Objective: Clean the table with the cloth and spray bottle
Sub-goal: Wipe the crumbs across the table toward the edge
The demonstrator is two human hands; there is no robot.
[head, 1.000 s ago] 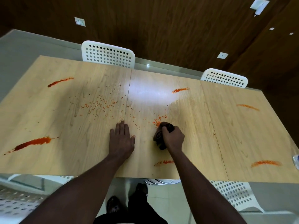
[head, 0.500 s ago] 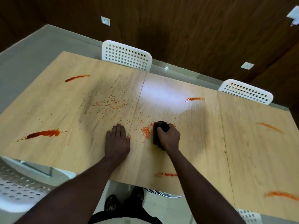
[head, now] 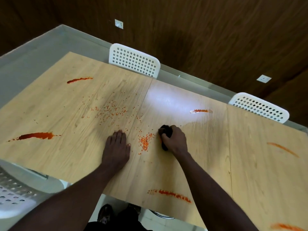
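Observation:
My right hand (head: pixel 175 140) is closed around a dark bunched cloth (head: pixel 166 131) and presses it onto the light wooden table (head: pixel 250 164). Just left of the cloth lies a small heap of orange crumbs (head: pixel 145 142). My left hand (head: pixel 116 149) rests flat on the table, fingers together, left of that heap. More crumbs (head: pixel 110 110) are scattered farther back on the left. Red-orange smears mark the table at the far left (head: pixel 35 135), back left (head: pixel 79 80), middle back (head: pixel 200 111), front edge (head: pixel 173 195) and right (head: pixel 281 148). No spray bottle is in view.
Two white perforated chairs (head: pixel 135 61) (head: pixel 260 107) stand behind the table against a dark wood wall. Another white chair (head: pixel 15 194) is at my front left. My shoes (head: pixel 106 214) show on the floor below the table's front edge.
My right hand has swept the cloth leftward, gathering crumbs into a heap, then drawn slightly back to the right. The view has turned, shifting the table rightward. My left hand stays flat.

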